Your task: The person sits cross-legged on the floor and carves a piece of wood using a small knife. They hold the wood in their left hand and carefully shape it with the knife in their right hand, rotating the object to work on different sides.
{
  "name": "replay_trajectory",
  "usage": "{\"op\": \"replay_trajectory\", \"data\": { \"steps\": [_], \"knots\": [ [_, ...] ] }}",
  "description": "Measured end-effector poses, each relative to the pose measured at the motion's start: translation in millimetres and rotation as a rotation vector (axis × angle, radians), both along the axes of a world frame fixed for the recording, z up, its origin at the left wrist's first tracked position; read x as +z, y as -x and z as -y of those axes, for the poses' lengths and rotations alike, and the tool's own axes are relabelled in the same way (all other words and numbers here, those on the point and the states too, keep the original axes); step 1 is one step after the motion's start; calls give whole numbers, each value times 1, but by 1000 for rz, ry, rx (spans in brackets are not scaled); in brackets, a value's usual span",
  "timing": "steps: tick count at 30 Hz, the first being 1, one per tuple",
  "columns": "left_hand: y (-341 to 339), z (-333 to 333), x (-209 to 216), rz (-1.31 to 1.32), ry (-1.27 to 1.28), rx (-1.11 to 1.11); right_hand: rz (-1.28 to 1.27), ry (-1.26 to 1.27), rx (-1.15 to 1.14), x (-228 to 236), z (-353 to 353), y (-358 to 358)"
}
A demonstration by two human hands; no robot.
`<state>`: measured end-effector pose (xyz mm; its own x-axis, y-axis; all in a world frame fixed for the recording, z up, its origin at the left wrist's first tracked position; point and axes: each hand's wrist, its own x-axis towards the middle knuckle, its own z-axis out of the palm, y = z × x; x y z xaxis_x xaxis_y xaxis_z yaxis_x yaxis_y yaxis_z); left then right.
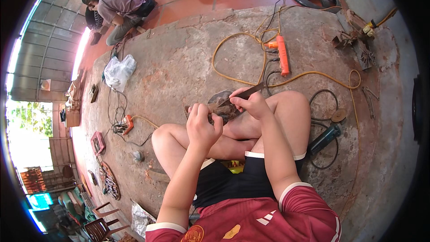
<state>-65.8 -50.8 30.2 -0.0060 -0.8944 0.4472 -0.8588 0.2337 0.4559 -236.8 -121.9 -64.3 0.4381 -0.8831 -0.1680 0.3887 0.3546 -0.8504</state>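
Note:
In front of my crossed legs, my left hand (204, 124) is closed at the near left side of a small, rough brown piece (229, 113); its material and full shape are partly hidden by my fingers. My right hand (251, 104) grips a dark, flat, blade-like tool (251, 91). One end of this tool points up and to the right, past my fingers, and the other reaches down to the brown piece. Behind the piece, a dark rounded object (219, 96) shows in part.
An orange power strip (282, 56) with a looped yellow cord lies ahead. Beside my right thigh rests a dark green power tool (325, 140). A clear plastic bag (120, 72) and another orange socket block (128, 124) are at left. Another person (123, 4) crouches far left.

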Motion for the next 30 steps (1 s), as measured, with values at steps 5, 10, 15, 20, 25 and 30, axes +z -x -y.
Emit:
{"op": "replay_trajectory", "data": {
  "steps": [5,10,15,20,25,30],
  "knots": [
    [-1,3,-1,17,3,1,21,48,-204,-4,-1,-6],
    [-2,4,0,8,0,4,-40,75,-58,-1,-1,-3],
    [-3,7,1,0,-5,20,-23,75,-242,-2,-5,-17],
    [-2,10,3,-11,-19,27,-25,86,-323,-4,-2,-14],
    [-4,8,2,23,-40,33,13,100,-160,-5,-2,-10],
    [-3,7,4,-9,-59,43,67,4,-192,1,-4,-13]
  ]
}}
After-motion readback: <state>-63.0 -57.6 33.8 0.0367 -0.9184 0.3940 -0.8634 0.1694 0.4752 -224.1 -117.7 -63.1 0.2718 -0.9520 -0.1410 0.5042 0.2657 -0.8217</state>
